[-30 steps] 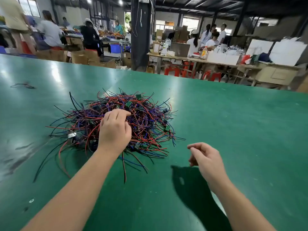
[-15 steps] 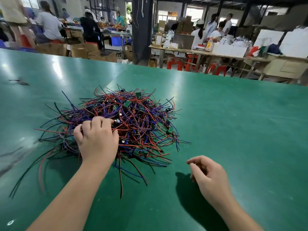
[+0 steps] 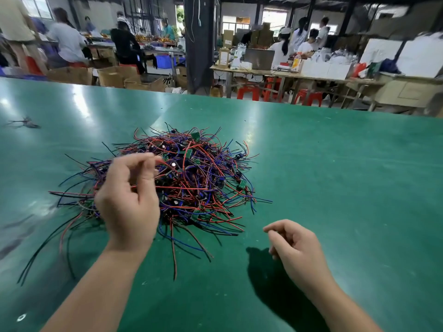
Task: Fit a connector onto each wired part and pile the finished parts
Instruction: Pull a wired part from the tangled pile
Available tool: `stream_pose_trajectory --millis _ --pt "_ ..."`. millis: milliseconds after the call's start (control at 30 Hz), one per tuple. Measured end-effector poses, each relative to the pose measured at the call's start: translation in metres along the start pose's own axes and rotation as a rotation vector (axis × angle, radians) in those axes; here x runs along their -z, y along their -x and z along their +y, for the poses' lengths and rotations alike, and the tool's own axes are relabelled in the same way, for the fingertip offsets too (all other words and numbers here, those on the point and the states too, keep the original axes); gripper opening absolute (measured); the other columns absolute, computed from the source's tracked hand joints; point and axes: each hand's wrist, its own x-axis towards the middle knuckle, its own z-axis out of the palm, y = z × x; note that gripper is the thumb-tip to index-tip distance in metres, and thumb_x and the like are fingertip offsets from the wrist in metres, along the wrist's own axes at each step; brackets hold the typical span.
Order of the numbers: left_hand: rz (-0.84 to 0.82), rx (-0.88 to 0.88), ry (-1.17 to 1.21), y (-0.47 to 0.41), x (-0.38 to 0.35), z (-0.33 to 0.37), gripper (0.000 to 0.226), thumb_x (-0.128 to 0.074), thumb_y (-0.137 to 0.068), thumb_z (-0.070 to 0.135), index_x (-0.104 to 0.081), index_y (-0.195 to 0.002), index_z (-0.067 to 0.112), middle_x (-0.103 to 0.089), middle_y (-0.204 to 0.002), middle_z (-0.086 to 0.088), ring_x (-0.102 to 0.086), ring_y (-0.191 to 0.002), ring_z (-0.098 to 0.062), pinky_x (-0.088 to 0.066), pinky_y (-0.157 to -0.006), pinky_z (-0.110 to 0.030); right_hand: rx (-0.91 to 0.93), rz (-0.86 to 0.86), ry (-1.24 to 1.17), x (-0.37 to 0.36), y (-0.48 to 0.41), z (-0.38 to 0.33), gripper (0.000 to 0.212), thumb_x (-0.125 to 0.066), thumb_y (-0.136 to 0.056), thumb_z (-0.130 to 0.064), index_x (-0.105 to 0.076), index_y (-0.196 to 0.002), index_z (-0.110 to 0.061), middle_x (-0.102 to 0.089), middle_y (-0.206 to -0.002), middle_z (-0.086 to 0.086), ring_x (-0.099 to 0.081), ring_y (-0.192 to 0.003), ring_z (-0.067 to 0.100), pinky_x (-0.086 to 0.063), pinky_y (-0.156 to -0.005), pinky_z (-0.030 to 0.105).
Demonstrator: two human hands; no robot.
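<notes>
Workers crowd benches and red stools at the back of a factory floor while, at a green table, a person sorts a tangled heap of wired parts in red, blue and black, small green boards showing among the strands. Raised over the heap's 8 o'clock edge, the left hand has its fingers curled and its thumb and forefinger closed, apparently pinching a red wire; motion blur hides the exact grip, and the strand's long axis is lost in the tangle toward 3 o'clock. Poised above bare table at the heap's 5 o'clock, well apart from it, the right hand has loosely curled fingers, and whether a connector sits inside cannot be told. The pinched part lies at roughly 10 o'clock from that hand, so mating the two likely means the left carrying it across. A few stray wires lie far off at 10 o'clock.
</notes>
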Motion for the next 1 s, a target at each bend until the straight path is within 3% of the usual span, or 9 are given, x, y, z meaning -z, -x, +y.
stream_pose_trajectory --millis 133,267,433,500,600,667,767,867,1000 --pt "-0.269 -0.108 0.175 0.03 -0.015 0.032 0.008 -0.059 -0.093 0.016 -0.066 -0.098 0.017 -0.07 -0.09 0.008 -0.065 -0.077 0.004 -0.051 -0.067 -0.016 -0.216 -0.098 -0.458 -0.002 0.002 -0.013 0.021 -0.053 -0.091 -0.002 -0.071 -0.083 -0.009 -0.064 -0.066 0.017 -0.055 -0.047 0.021 -0.045 -0.048 0.022" --pt "-0.745 -0.382 0.267 0.069 -0.029 0.051 0.018 -0.062 -0.086 0.005 -0.066 -0.102 0.012 -0.07 -0.092 0.0 -0.067 -0.083 -0.013 -0.054 -0.075 -0.025 -0.438 -0.341 -0.792 -0.01 0.003 -0.02 0.034 -0.054 -0.085 -0.027 -0.062 -0.115 -0.012 -0.065 -0.082 0.015 -0.06 -0.055 0.021 -0.048 -0.047 0.025" --pt "-1.019 -0.431 0.308 0.084 -0.032 0.057 0.018 -0.063 -0.091 0.027 -0.071 -0.09 0.01 -0.07 -0.085 -0.001 -0.065 -0.08 -0.022 -0.053 -0.069 -0.03 -0.372 -0.307 -0.775 -0.011 0.005 -0.016 0.037 -0.063 -0.074 -0.01 -0.059 -0.109 0.0 -0.071 -0.081 0.018 -0.065 -0.059 0.018 -0.052 -0.053 0.023" --pt "-0.973 -0.31 0.363 0.081 -0.032 0.054 0.019 -0.062 -0.089 0.031 -0.069 -0.087 0.013 -0.07 -0.086 0.002 -0.066 -0.081 -0.017 -0.052 -0.073 -0.026 -0.372 -0.25 -0.797 -0.012 0.004 -0.012 0.039 -0.061 -0.076 -0.005 -0.054 -0.114 0.0 -0.072 -0.082 0.018 -0.066 -0.058 0.017 -0.052 -0.05 0.023" --pt "-0.781 -0.036 0.171 0.077 -0.033 0.044 0.036 -0.047 -0.094 0.04 -0.059 -0.068 0.018 -0.062 -0.064 0.005 -0.059 -0.061 -0.01 -0.048 -0.06 -0.029 -0.384 -0.194 -0.762 -0.007 0.002 -0.011 0.033 -0.059 -0.081 -0.01 -0.055 -0.113 -0.003 -0.074 -0.092 0.012 -0.067 -0.06 0.014 -0.052 -0.052 0.019" --pt "-0.754 0.376 0.093 0.071 -0.036 0.037 0.05 -0.04 -0.096 0.049 -0.061 -0.067 0.015 -0.065 -0.063 0.002 -0.06 -0.057 -0.01 -0.051 -0.058 -0.034 -0.374 -0.198 -0.779 0.0 0.002 -0.014 0.034 -0.062 -0.076 -0.016 -0.059 -0.108 -0.004 -0.074 -0.1 0.011 -0.068 -0.063 0.013 -0.053 -0.053 0.018" --pt "-0.822 1.005 0.343 0.059 -0.041 0.029 0.05 -0.042 -0.081 0.06 -0.067 -0.094 0.019 -0.074 -0.087 0.002 -0.068 -0.075 -0.01 -0.056 -0.067 -0.033 -0.354 -0.286 -0.841 0.007 0.007 -0.021 0.026 -0.063 -0.074 -0.014 -0.064 -0.099 -0.007 -0.073 -0.101 0.013 -0.068 -0.064 0.016 -0.055 -0.056 0.021" --pt "-0.842 1.134 0.652 0.054 -0.04 0.029 0.058 -0.045 -0.072 0.06 -0.061 -0.112 0.021 -0.074 -0.102 -0.004 -0.07 -0.095 -0.016 -0.055 -0.078 -0.028 -0.343 -0.407 -0.834 0.003 0.016 -0.027 0.016 -0.062 -0.075 -0.01 -0.073 -0.086 -0.01 -0.072 -0.096 0.019 -0.069 -0.063 0.021 -0.055 -0.058 0.026" --pt "-0.791 1.143 0.941 0.049 -0.035 0.04 0.044 -0.05 -0.08 0.047 -0.069 -0.11 0.021 -0.072 -0.101 -0.016 -0.071 -0.083 -0.023 -0.057 -0.071 -0.027 -0.342 -0.451 -0.736 -0.006 0.023 -0.032 0.014 -0.065 -0.072 -0.009 -0.071 -0.085 -0.007 -0.071 -0.092 0.024 -0.069 -0.064 0.025 -0.054 -0.058 0.026"
